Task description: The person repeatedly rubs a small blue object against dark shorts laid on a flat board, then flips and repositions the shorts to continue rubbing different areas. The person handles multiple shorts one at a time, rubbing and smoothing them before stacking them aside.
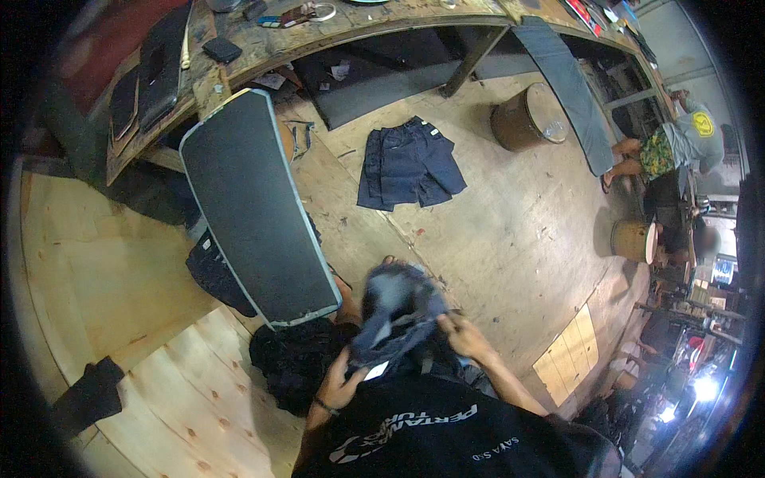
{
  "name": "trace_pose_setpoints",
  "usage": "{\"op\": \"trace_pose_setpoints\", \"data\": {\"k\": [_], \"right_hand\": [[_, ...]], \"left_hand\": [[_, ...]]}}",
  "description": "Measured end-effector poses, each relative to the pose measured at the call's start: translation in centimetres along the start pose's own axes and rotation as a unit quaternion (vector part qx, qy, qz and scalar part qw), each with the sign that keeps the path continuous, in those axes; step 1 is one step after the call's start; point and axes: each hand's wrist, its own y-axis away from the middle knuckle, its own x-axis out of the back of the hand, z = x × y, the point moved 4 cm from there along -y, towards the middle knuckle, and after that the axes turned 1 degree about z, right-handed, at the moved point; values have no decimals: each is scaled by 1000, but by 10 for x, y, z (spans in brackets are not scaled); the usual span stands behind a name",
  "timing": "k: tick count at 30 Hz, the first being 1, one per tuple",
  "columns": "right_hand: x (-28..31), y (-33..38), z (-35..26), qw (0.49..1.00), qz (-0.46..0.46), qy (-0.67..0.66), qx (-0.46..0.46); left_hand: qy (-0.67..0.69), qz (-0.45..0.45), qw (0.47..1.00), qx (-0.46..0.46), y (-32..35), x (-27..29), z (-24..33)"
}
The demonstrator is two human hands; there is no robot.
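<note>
Close to my body, a dark garment hangs bunched between my hands, blurred by motion, so its exact kind is unclear. My left hand grips its near left edge, beside a white label. On the right, my right hand is closed on another edge of the same cloth. Left of the garment stands a long padded board with a dark top and pale rim. Below that board's near end lies a heap of black cloth. Dark navy shorts lie flat on the floor farther ahead.
A worn wooden table spans the far side, with a black wallet-like item on it. A round drum-like stool and a leaning dark plank stand at the far right. Plywood sheets lie left. Another person sits right.
</note>
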Motion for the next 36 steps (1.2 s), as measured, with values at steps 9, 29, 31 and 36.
{"op": "trace_pose_setpoints", "data": {"k": [9, 29, 31, 36], "right_hand": [[88, -151, -12, 959, 272, -85, -5], [-124, -156, 93, 990, 110, 70, -61], [-121, -147, 67, 992, 107, 55, -47], [-110, -126, 28, 990, 107, 87, -31]], "left_hand": [[-253, 9, 930, -266, -298, -12, 192], [-576, 387, 719, 43, -232, 378, -122], [-626, 391, 661, 131, -229, 381, -124], [-610, 437, 651, 112, -222, 376, -108]]}}
